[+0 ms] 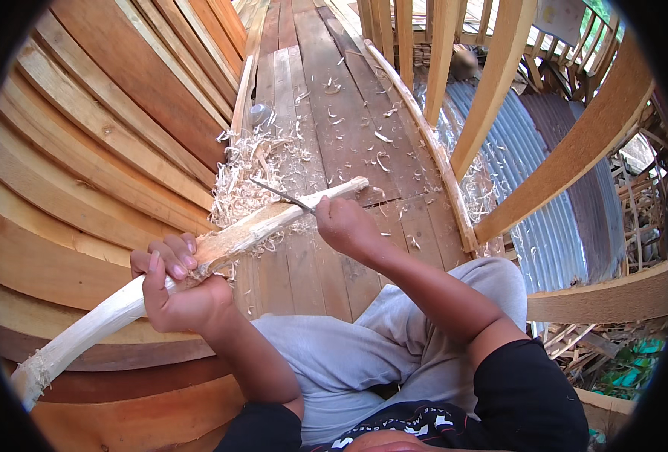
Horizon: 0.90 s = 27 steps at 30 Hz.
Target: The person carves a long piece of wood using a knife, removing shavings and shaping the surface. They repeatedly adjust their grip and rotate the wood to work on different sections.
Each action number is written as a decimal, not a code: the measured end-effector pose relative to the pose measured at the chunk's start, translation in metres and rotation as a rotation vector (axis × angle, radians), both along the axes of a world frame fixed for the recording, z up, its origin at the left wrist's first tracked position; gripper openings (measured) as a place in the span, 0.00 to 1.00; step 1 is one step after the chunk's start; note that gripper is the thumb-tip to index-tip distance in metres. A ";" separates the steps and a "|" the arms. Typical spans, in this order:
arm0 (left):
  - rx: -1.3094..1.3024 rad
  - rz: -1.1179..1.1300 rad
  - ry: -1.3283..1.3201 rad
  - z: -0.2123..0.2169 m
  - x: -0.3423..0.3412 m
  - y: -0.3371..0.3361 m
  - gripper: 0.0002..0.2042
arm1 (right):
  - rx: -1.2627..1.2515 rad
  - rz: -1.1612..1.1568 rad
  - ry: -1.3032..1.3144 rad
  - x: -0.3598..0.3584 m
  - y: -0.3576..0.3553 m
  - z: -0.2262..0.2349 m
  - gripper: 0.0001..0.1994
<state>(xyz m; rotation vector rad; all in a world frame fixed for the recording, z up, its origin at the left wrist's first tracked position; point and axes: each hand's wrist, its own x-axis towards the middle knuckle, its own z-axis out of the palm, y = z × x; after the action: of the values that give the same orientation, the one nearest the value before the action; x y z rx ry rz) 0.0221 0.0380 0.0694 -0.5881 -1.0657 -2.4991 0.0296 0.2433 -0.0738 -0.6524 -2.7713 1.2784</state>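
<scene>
A long, curved, pale stripped wooden branch [258, 230] runs from lower left up to the middle of the view. My left hand [172, 282] is wrapped around it near its middle, fingers curled over the top. My right hand [345, 226] grips the handle of a thin metal knife [281, 196], whose blade lies against the upper part of the branch. A heap of light wood shavings [255, 169] lies on the plank floor just beyond the branch.
I sit on a plank floor [334, 113] inside a wooden boat hull; curved planking [93, 151] rises on the left. Bent wooden ribs [499, 75] stand on the right, with corrugated metal sheet [552, 188] behind them. My grey-trousered knee [492, 279] is at right.
</scene>
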 end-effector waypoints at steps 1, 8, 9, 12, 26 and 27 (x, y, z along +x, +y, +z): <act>-0.012 -0.002 -0.009 -0.002 0.001 -0.004 0.10 | -0.028 0.044 -0.044 -0.001 -0.006 -0.004 0.26; -0.111 -0.124 0.174 0.000 -0.008 -0.003 0.11 | -0.059 -0.077 0.013 -0.008 0.032 -0.050 0.29; -0.136 -0.160 0.216 -0.002 -0.009 -0.006 0.11 | -0.041 -0.014 0.025 -0.001 0.009 -0.019 0.29; -0.160 -0.203 0.226 -0.004 -0.005 -0.006 0.12 | -0.056 -0.052 -0.009 0.005 0.004 -0.001 0.28; -0.160 -0.188 0.219 0.003 0.000 0.004 0.11 | -0.031 -0.159 0.036 0.007 0.019 -0.017 0.28; -0.146 -0.192 0.211 0.001 -0.006 -0.001 0.11 | -0.015 -0.165 0.033 0.006 0.018 -0.016 0.27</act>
<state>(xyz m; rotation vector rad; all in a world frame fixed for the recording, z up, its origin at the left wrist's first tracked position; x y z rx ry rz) 0.0165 0.0374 0.0701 -1.0164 -1.1634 -2.4606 0.0360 0.2613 -0.0898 -0.8336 -2.6207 1.2662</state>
